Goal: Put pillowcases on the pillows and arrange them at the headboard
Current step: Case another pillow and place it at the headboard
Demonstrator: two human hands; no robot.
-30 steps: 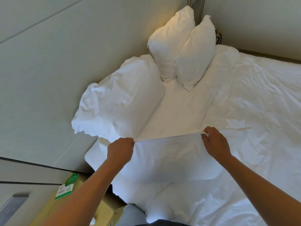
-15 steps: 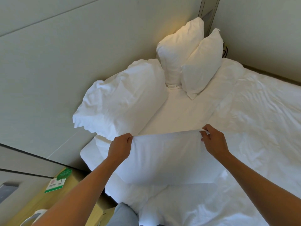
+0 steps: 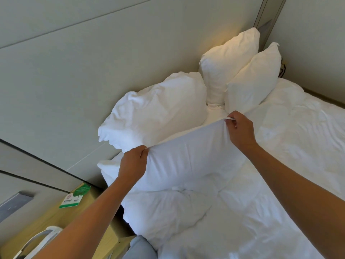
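The fingers (image 3: 143,153) of the left hand (image 3: 132,165) are curled tight and pinch one top corner of the pillow (image 3: 188,161) that is being dressed. The fingers (image 3: 232,124) of the right hand (image 3: 240,129) pinch the other top corner, where a bit of white cloth bunches up between them. Both hands hold the pillowcase edge, and the pillow hangs down between them, with its bottom resting on the bed (image 3: 280,184) near the left edge.

The pillow looks soft and light. It sags and folds where nothing holds it. The cloth looks smooth, so I think it could slip if the pinch is loose. The two top corners seem the best places to hold, because the filling can then drop down into the case with a shake. Nothing here can break.

Just behind the held pillow, a big puffy pillow (image 3: 158,113) leans on the headboard (image 3: 93,71). Farther along, in the far corner of the bed, two more pillows stand up side by side: the back pillow (image 3: 227,62) touches the headboard and the front pillow (image 3: 253,79) leans against it. A crumpled white bundle (image 3: 164,210) lies on the near left corner of the bed, under the held pillow; I cannot tell if it is another pillow or bedding.

Beside the bed is a wooden nightstand (image 3: 46,221) with a green card (image 3: 76,196) on it.
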